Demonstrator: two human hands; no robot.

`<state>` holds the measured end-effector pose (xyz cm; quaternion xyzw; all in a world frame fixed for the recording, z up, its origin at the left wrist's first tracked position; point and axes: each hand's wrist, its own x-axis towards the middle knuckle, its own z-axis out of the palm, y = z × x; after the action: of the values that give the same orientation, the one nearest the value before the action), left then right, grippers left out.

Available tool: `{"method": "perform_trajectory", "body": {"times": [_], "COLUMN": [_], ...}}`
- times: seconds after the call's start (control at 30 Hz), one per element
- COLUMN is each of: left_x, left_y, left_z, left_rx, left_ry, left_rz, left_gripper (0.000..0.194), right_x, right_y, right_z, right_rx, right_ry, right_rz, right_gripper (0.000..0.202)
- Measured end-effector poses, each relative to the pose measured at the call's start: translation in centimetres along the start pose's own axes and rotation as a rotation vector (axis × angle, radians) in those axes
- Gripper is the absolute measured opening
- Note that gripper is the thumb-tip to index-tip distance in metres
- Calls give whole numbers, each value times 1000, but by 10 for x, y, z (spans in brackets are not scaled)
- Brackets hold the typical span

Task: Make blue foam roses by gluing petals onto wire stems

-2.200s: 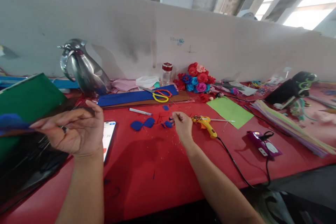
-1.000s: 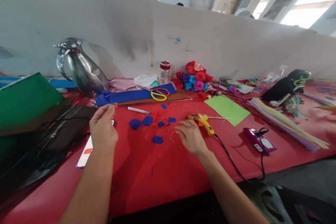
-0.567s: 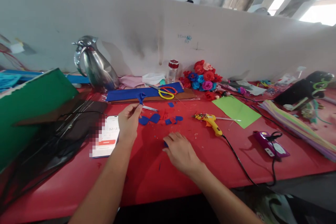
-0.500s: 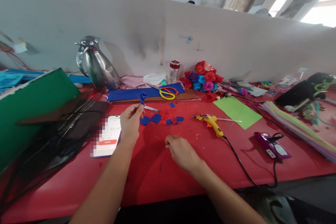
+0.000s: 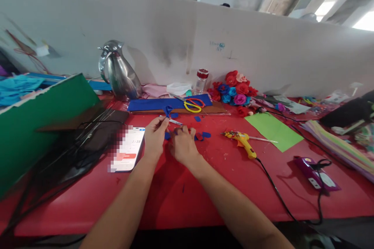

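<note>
My left hand (image 5: 155, 135) is closed, pinching a folded blue strip-like piece (image 5: 167, 110) that stands up between thumb and fingertips. A silvery-white slim tool (image 5: 175, 122) lies just beyond these fingers. My right hand (image 5: 184, 148) is low over the table beside the left, its fingers bent down among small cut pieces; what the fingertips grip is hidden. To its right lie small blue pieces (image 5: 206, 134) and a red piece (image 5: 199, 136). Another blue piece (image 5: 197, 118) lies farther back.
A yellow glue gun (image 5: 247, 146) with a black cord lies right, near a green sheet (image 5: 277, 132). Scissors (image 5: 193, 105) rest on blue sheets (image 5: 146, 105) behind. A phone (image 5: 130, 151), steel jug (image 5: 121, 74), lidded jar (image 5: 201, 81) and paper flowers (image 5: 233, 89) stand or lie around.
My right hand has moved forward and left, from the bare front table to the cut pieces close to my left hand. The left hand keeps the blue piece. The view has shifted slightly left.
</note>
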<state>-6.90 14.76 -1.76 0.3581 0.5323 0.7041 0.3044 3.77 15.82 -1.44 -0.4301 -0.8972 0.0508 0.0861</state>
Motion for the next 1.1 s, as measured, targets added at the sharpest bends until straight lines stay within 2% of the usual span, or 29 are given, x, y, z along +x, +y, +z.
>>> {"method": "perform_trajectory", "body": {"times": [0.13,0.23,0.3,0.4,0.5,0.6,0.7,0.87,1.0,1.1], "left_x": [-1,-3,-4,-3,-1,0,-1,-1,0,-1], "left_y": [-5,-4,-3,-3,-6,-8,-8,-6,-7,-9], "left_z": [3,5,4,2,0,0,1,0,1,3], "left_rx": [0,30,50,78,87,91,120,152,124,198], "left_ry": [-35,-38,-29,-10,4,-15,-28,16,-76,-109], "left_rz": [-25,-11,-2,0,-19,-55,-49,-54,-73,-7], "left_gripper": [14,12,11,13,14,17,17,16,16,13], "right_x": [6,7,6,7,10,12,12,12,11,10], "right_y": [-2,12,23,36,41,40,38,37,34,32], "right_z": [13,14,14,18,22,22,21,22,24,23], "right_rx": [27,140,341,778,1222,1478,1556,1573,1540,1516], "right_ry": [19,121,205,285,262,243,269,244,248,227], "right_rz": [-36,64,175,315,415,473,488,481,454,429], "right_gripper": [29,26,24,19,17,20,22,23,24,27]}}
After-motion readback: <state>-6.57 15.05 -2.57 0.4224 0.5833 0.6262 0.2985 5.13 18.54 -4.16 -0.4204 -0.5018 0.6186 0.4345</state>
